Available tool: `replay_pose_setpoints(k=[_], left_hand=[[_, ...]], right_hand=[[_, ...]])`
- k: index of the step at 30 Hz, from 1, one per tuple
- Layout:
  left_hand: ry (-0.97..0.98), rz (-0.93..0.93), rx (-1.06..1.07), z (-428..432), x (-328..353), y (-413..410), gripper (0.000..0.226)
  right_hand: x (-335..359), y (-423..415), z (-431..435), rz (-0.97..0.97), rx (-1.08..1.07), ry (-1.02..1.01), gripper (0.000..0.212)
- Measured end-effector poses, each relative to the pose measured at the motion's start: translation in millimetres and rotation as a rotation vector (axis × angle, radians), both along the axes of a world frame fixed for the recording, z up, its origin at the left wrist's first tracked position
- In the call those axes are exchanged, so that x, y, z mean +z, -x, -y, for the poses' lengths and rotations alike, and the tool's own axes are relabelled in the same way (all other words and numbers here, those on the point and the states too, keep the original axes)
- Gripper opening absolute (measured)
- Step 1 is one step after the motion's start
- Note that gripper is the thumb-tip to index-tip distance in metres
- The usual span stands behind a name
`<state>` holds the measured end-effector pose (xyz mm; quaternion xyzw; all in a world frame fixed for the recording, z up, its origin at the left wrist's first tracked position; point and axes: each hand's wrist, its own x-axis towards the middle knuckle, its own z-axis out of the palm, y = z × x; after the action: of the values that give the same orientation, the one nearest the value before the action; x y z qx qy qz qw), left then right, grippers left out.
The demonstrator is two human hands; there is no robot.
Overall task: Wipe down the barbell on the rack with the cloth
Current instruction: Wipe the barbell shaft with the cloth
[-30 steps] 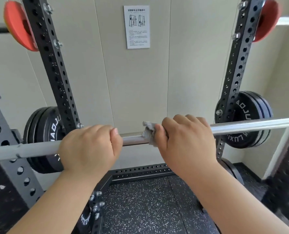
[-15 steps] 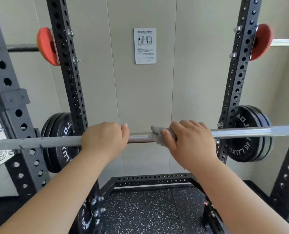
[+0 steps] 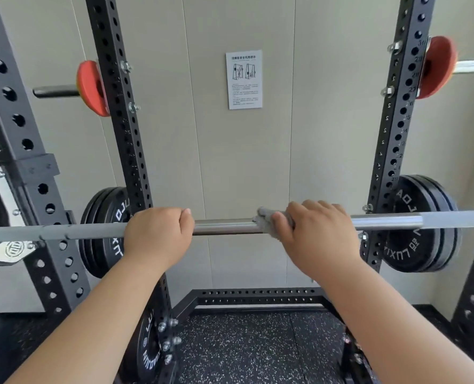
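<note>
While the cloth (image 3: 266, 221) is pressed on the barbell (image 3: 224, 227), it should be wrapped closely and slid along the shaft with even pressure, so that no part is missed. The barbell is laid across the rack (image 3: 122, 128), left to right. It is gripped bare, in a closed fist, by the left hand (image 3: 158, 236); the cloth is clamped on it by the right hand (image 3: 316, 239), near the left one.

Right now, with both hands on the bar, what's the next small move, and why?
Probably slide the right hand and its cloth along the barbell toward the left hand, which grips it: the bare stretch between them lies right beside the cloth.
</note>
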<state>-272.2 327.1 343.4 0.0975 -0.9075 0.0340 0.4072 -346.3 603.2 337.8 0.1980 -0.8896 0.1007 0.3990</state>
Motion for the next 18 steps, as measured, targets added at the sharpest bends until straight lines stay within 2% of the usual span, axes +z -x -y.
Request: replay_pose_setpoints(k=[2,4,5,7,11,15,18], left_hand=[[0.024,0.037,-0.027,-17,8,6,0.051],[0.085,0.101,-0.103,-44,15,15,0.047],[0.065,0.128,-0.128,-56,18,20,0.046],[0.027,0.157,-0.112,-69,20,25,0.046],[0.099,0.049,-0.056,-66,8,23,0.049],[0.189,-0.08,-0.153,-63,-2,25,0.037],[0.262,-0.185,-0.173,-56,-10,30,0.038]], right_hand=[[2,-5,16,-0.002,-0.03,-0.009,0.045],[-2,-13,39,-0.069,0.04,-0.054,0.028],[-6,-14,46,-0.095,0.074,-0.074,0.026],[-11,-10,44,-0.117,0.135,-0.091,0.034],[-20,1,10,-0.17,0.183,-0.114,0.037],[-23,7,-29,-0.129,0.122,-0.066,0.041],[-13,6,-28,-0.097,0.018,0.019,0.048]])
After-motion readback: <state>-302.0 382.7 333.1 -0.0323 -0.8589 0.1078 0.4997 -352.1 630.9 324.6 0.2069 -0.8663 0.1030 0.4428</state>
